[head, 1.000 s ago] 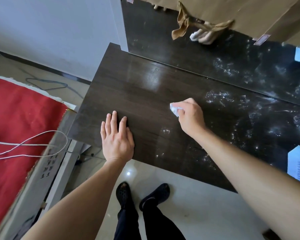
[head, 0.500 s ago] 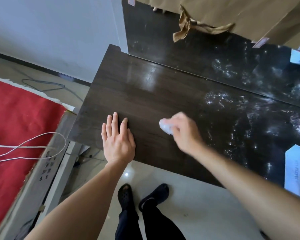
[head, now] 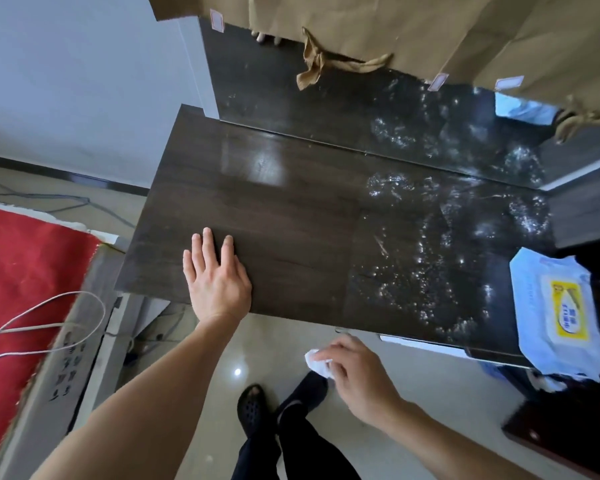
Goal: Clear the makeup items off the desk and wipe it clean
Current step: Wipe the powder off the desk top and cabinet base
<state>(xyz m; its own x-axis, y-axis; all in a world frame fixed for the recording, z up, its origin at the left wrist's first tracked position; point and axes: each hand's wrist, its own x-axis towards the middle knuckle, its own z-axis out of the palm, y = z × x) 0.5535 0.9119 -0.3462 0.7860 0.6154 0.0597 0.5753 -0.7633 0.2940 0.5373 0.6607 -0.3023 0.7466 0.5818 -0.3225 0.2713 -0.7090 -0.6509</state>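
The dark wooden desk (head: 291, 209) fills the middle of the view. Its left half looks clean, its right half is speckled with white smears. My left hand (head: 215, 278) lies flat on the desk near the front left edge, fingers straight. My right hand (head: 357, 372) is off the desk, in front of its front edge and above the floor, pinching a crumpled white wipe (head: 317, 363). A pack of wet wipes (head: 558, 313) lies at the desk's front right corner, overhanging the edge.
A mirror (head: 378, 109) stands behind the desk, with brown paper (head: 395, 26) taped over its top. A red-covered bed (head: 25, 289) with a white cable (head: 49, 323) sits at the left. My feet in black shoes (head: 253, 407) stand on the tiled floor below.
My right hand drew the wipe toward me across the desk and off its front edge. My left hand stayed flat in place. The view shifted, bringing the wipes pack into sight.
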